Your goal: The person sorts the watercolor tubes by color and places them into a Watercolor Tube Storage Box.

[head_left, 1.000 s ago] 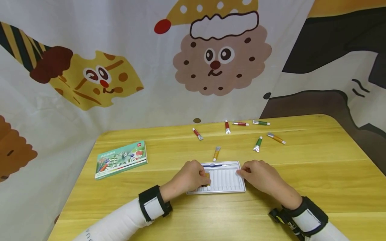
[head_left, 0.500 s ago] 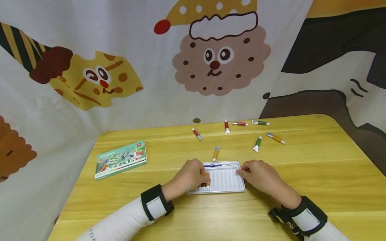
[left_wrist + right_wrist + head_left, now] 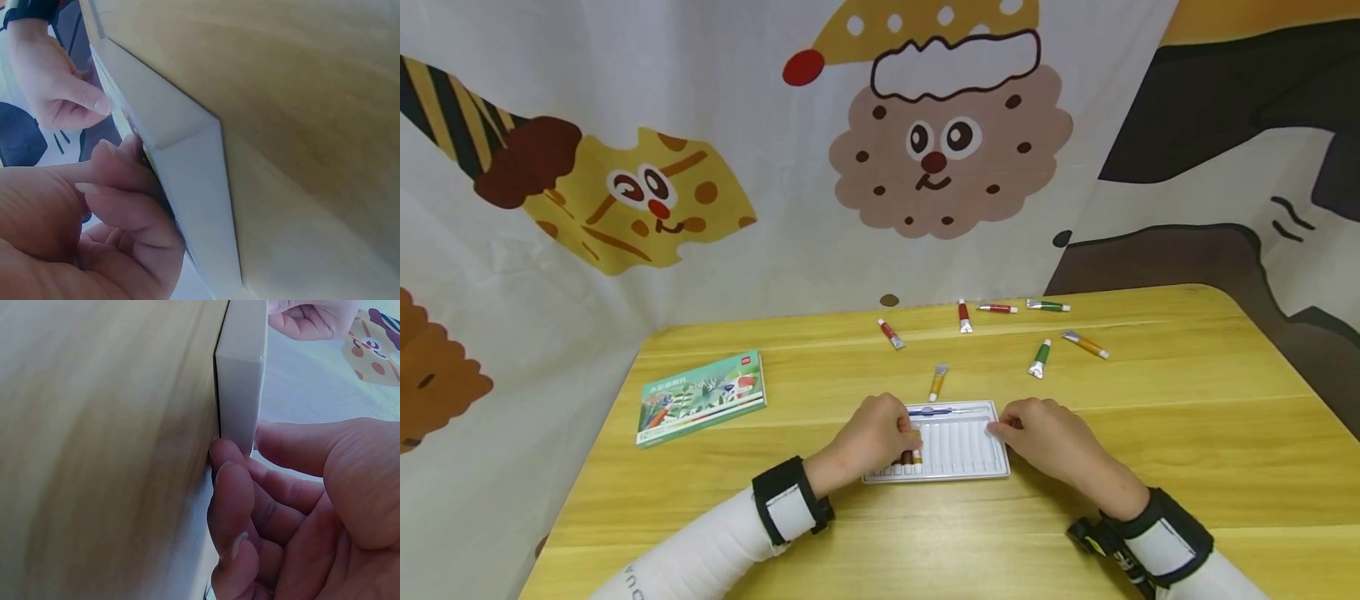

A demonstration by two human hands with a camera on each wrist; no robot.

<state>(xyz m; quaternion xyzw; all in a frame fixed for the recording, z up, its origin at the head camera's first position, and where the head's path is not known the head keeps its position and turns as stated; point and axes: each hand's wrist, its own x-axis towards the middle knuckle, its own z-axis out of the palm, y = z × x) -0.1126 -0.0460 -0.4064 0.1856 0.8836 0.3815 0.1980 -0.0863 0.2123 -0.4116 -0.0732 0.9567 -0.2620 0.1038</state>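
A white plastic paint tray (image 3: 966,477) lies flat on the wooden table, with slots in it and a blue-handled paintbrush (image 3: 936,412) along its far side. My left hand (image 3: 871,435) reaches over the tray's left part, its fingertips pinching a yellow paint tube (image 3: 917,457) that lies in a slot. Dark brown paint tubes (image 3: 906,457) sit just left of it, partly covered by that hand. At the tray's right end, my right hand (image 3: 1051,437) grips the edge. The right wrist view shows the thumb (image 3: 294,444) on top and the fingers against the side wall.
Behind the tray lies another yellow tube (image 3: 937,383). Farther back are several loose tubes, among them a red one (image 3: 965,317), a green one (image 3: 1041,358) and an orange-yellow one (image 3: 1087,345). A green cardboard box (image 3: 703,397) rests at the left. A printed curtain (image 3: 775,275) hangs behind the table.
The left hand has lifted slightly away from the near side, so more of the brown and yellow tubes shows. The right hand and tray have stayed put.
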